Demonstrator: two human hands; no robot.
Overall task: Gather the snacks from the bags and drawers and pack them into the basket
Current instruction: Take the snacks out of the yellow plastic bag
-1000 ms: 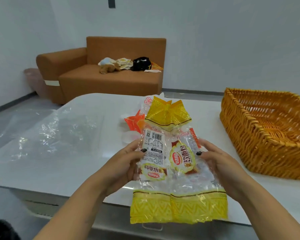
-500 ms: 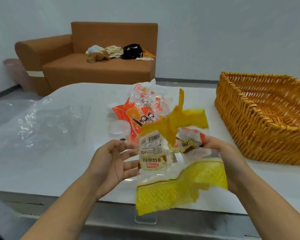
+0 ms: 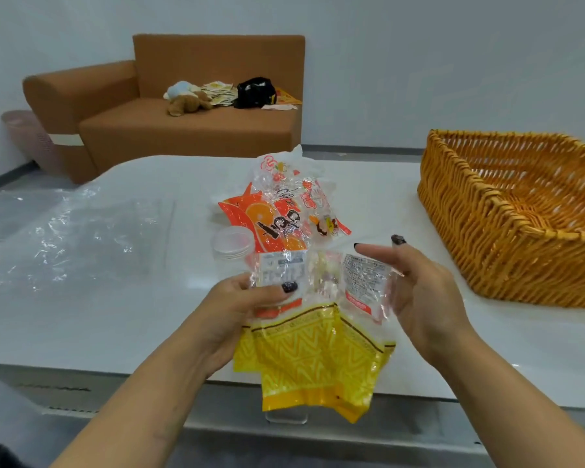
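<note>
From the head camera: you've got one yellow-and-clear snack bag (image 3: 314,352) up in front of you, over the near edge of the white surface (image 3: 142,319), at about 6 o'clock in the view. Your left hand (image 3: 237,309) pinches its clear upper part, thumb on top across a white label. Your right hand (image 3: 419,292) sits at the bag's 3 o'clock side, fingers spread and straight, palm against the crinkled plastic. Inside the clear part you can make out at least two wrapped snacks; an exact count is beyond what the plastic shows.

At 12 o'clock from the bag, one orange-printed snack packet (image 3: 281,217) lies on the surface, with one small clear plastic cup (image 3: 233,244) just beside it at its 8 o'clock. One wicker basket (image 3: 480,238) stands at 2 o'clock, well apart from your hands. One sheet of clear plastic film (image 3: 71,238) spreads at 9 o'clock.

Far back at 11 o'clock, one brown sofa (image 3: 183,130) carries one plush toy (image 3: 186,99), one black bag (image 3: 254,92) and some papers.
</note>
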